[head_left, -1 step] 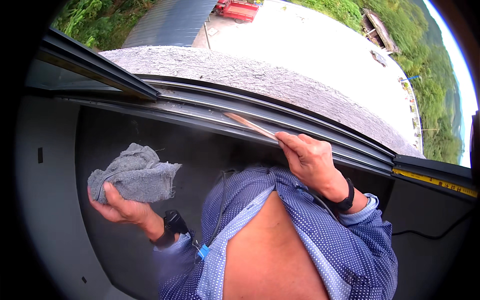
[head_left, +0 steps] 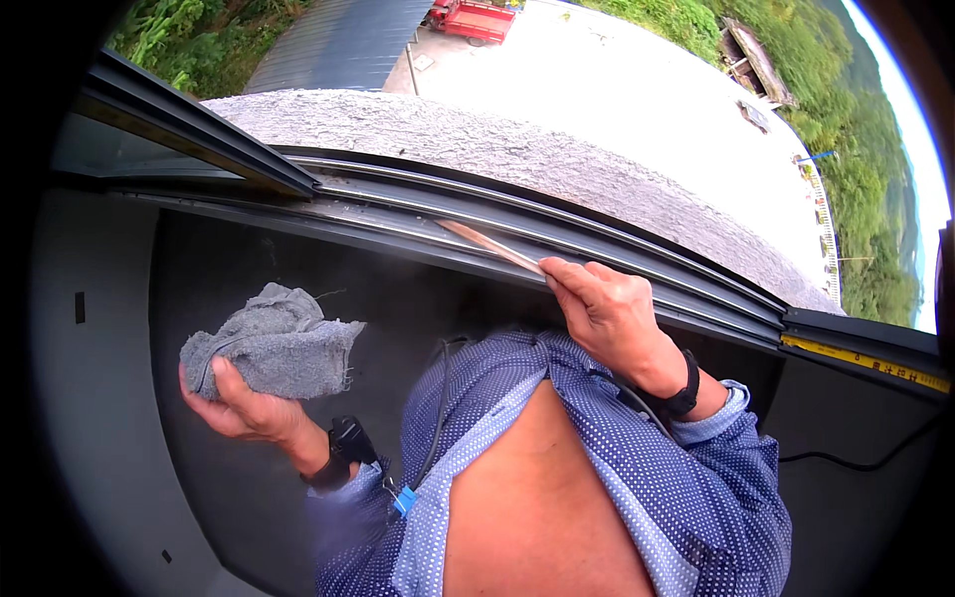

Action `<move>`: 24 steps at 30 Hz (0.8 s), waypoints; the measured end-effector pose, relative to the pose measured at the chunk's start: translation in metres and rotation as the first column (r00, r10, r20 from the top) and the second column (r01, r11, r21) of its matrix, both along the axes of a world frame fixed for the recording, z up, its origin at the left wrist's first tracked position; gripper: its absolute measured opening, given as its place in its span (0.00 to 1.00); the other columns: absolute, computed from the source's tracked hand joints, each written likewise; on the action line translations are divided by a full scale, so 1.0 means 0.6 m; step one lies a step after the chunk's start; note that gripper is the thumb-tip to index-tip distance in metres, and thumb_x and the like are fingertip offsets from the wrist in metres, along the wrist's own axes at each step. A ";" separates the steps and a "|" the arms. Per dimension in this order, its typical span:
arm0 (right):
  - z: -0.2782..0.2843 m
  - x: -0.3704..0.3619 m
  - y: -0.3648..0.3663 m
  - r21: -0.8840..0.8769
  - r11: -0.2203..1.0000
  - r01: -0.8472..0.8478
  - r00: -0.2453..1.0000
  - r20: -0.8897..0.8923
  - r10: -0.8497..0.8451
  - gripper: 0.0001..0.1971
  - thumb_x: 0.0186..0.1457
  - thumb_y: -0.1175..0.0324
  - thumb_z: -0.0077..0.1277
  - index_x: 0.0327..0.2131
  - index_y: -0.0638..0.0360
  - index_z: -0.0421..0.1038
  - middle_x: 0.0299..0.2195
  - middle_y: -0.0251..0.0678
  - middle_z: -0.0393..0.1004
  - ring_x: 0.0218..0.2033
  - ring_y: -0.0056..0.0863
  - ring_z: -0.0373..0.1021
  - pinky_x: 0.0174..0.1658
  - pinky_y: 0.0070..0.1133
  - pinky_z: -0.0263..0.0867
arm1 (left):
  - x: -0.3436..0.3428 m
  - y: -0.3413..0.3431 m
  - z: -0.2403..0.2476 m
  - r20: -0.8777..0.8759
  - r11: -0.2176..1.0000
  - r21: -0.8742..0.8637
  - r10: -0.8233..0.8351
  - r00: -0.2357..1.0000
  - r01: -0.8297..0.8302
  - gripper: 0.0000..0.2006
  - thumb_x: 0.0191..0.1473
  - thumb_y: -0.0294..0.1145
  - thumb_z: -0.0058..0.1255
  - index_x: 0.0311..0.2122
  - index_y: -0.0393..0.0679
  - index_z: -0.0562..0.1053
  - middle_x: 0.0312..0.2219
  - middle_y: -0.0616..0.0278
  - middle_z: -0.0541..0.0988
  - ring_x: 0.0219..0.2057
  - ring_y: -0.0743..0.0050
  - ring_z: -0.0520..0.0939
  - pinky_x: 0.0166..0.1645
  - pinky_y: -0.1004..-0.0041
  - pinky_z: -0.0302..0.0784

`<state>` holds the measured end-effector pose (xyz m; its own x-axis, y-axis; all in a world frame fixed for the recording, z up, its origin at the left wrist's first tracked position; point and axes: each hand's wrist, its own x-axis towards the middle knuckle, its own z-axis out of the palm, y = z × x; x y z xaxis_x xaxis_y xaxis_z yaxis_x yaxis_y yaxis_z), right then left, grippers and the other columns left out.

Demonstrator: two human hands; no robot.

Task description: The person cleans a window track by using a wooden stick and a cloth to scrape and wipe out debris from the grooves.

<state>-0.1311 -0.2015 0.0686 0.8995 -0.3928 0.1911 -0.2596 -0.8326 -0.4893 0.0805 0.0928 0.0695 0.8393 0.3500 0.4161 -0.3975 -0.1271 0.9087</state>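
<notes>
A folded grey towelling rag (head_left: 284,343) is gripped in my left hand (head_left: 254,408), thumb across its front, held up over the dark surface below the window. Loose threads hang from its edge. My right hand (head_left: 607,308) pinches the near end of a thin, flat wooden stick (head_left: 487,245). The stick slants away to the left, and its far tip lies at the grey metal window track (head_left: 557,239). Whether the tip touches the groove's floor I cannot tell. Small pale bits of debris lie in the track to the left of the tip.
A dark-framed sliding sash (head_left: 209,129) stands at the track's left end. Beyond the track runs a rough grey outer ledge (head_left: 438,124), with a red vehicle (head_left: 470,20) on the ground outside. A yellow strip (head_left: 865,364) marks the right frame. A black cable (head_left: 856,465) hangs below it.
My right hand and the stick have shifted slightly left along the track. My left hand, still holding the rag, has moved a little to the right.
</notes>
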 end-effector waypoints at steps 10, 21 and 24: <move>-0.018 0.031 0.012 0.041 0.999 -0.036 0.991 0.128 0.030 0.08 0.62 0.68 0.59 0.45 0.52 0.81 0.23 0.38 0.77 0.21 0.40 0.75 0.24 0.33 0.70 | -0.003 0.002 -0.070 -0.120 0.957 0.134 -0.244 0.962 0.259 0.22 0.61 0.34 0.56 0.57 0.33 0.72 0.47 0.52 0.82 0.45 0.65 0.83 0.51 0.69 0.80; -0.042 0.125 0.051 0.012 0.997 -0.074 0.989 0.132 0.072 0.08 0.63 0.68 0.59 0.44 0.53 0.81 0.25 0.42 0.79 0.25 0.44 0.78 0.27 0.35 0.72 | -0.016 -0.017 -0.079 -0.175 0.851 0.232 -0.439 0.881 0.471 0.23 0.55 0.37 0.62 0.53 0.36 0.75 0.40 0.57 0.82 0.39 0.68 0.82 0.48 0.68 0.79; -0.028 0.141 0.061 0.050 0.996 -0.077 0.993 0.094 0.072 0.09 0.63 0.70 0.59 0.45 0.56 0.82 0.29 0.45 0.81 0.28 0.44 0.80 0.30 0.32 0.75 | -0.022 -0.010 -0.086 -0.217 0.836 0.255 -0.439 0.872 0.485 0.23 0.53 0.36 0.63 0.53 0.37 0.75 0.41 0.56 0.82 0.41 0.66 0.82 0.50 0.66 0.78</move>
